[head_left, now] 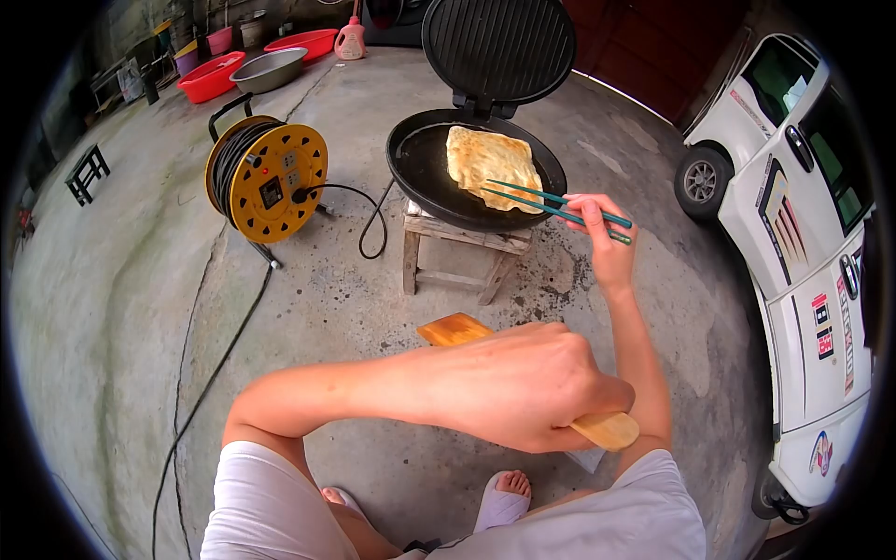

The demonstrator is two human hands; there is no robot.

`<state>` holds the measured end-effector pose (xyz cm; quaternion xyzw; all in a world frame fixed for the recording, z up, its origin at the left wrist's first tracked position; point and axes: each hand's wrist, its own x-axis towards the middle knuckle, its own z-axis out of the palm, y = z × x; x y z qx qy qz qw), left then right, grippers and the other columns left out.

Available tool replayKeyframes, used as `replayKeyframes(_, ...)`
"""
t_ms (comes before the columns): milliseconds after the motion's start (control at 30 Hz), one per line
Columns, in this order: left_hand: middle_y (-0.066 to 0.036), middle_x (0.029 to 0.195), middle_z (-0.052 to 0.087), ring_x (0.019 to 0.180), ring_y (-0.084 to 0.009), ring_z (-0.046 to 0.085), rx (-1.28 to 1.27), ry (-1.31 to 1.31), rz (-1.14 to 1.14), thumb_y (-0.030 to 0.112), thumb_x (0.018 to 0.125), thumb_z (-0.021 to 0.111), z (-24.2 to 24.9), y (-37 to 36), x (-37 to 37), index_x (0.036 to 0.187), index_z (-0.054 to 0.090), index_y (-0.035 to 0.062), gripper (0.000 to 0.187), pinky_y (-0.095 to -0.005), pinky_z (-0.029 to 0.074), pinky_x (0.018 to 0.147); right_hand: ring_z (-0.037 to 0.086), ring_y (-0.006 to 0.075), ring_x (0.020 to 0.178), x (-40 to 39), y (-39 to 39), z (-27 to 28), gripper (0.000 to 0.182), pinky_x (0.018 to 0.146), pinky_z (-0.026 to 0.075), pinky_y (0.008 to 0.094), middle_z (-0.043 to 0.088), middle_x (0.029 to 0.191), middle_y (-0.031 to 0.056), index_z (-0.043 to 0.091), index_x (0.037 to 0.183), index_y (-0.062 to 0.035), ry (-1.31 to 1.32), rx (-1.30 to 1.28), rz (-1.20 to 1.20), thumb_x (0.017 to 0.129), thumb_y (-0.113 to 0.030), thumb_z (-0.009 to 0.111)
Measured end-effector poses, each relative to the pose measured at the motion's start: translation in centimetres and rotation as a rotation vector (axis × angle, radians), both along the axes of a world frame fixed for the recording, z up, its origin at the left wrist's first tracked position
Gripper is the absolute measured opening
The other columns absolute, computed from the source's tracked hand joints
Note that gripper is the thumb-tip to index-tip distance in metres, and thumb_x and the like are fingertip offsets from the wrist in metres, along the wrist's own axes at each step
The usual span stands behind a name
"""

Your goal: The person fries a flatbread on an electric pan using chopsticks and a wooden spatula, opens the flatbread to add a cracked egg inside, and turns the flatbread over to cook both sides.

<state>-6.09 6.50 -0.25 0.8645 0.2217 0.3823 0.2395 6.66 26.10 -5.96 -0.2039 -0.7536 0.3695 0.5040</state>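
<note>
A browned, roughly square flatbread (495, 166) lies in the black round electric pan (420, 173), whose ridged lid (499, 47) stands raised behind it. My right hand (602, 233) holds a pair of green chopsticks (560, 207), their tips over the lower right part of the flatbread; whether they touch it is unclear. Close to the camera, my left hand (541, 387) is closed round a wooden spatula. The spatula's flat blade (454, 329) shows beyond my forearm and its handle end (607, 430) sticks out at the right; the middle is hidden by the hand.
The pan rests on a small wooden stool (467, 245). Left of it stands a yellow cable reel (280, 182), with a black cord (381, 219) running to the pan. Basins (269, 70) sit at the back left, a low black stool (87, 174) far left, and a white vehicle (793, 205) at right.
</note>
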Motion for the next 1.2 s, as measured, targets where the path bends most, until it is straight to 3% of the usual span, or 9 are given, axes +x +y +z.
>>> replayKeyframes(167, -0.009, 0.050, 0.049, 0.045, -0.0277, 0.051, 0.051, -0.007, -0.031, 0.017, 0.078, 0.063, -0.6, 0.2, 0.1, 0.079, 0.053, 0.0043, 0.016, -0.0369, 0.034, 0.040, 0.061, 0.0109, 0.070, -1.0, 0.3, -1.6, 0.025, 0.065, 0.049, 0.0237, 0.065, 0.079, 0.0048, 0.064, 0.083, 0.0009, -0.069, 0.001, -0.013, 0.090, -0.021, 0.055)
replayKeyframes(267, -0.015, 0.048, 0.049, 0.047, -0.0335, 0.053, 0.006, -0.012, 0.001, 0.012, 0.071, 0.062, 0.1, -0.2, 0.1, 0.069, 0.053, 0.0009, 0.014, -0.0394, 0.041, 0.044, 0.060, 0.0112, 0.069, -1.0, 0.1, -1.5, 0.023, 0.063, 0.047, 0.0243, 0.065, 0.075, 0.0054, 0.065, 0.081, 0.0004, -0.148, 0.065, -0.041, 0.088, -0.020, 0.056)
replayKeyframes(433, -0.016, 0.049, 0.049, 0.047, -0.0338, 0.053, -0.002, 0.003, 0.007, 0.012, 0.071, 0.062, 0.0, -0.1, 0.0, 0.071, 0.053, 0.0006, 0.014, -0.0396, 0.041, 0.044, 0.063, 0.0132, 0.072, -1.3, -1.0, -0.2, 0.022, 0.066, 0.048, 0.0247, 0.066, 0.079, 0.0083, 0.065, 0.080, 0.0016, -0.319, 0.220, -0.081, 0.086, -0.018, 0.057)
replayKeyframes(1200, -0.016, 0.048, 0.048, 0.047, -0.0336, 0.052, 0.006, 0.006, -0.004, 0.011, 0.070, 0.063, -0.1, -0.1, 0.0, 0.070, 0.053, -0.0003, 0.015, -0.0393, 0.041, 0.044, 0.058, 0.0105, 0.065, -1.5, -1.3, -0.4, 0.021, 0.057, 0.043, 0.0234, 0.065, 0.074, 0.0056, 0.066, 0.080, -0.0017, -0.307, 0.285, -0.082, 0.086, -0.020, 0.058)
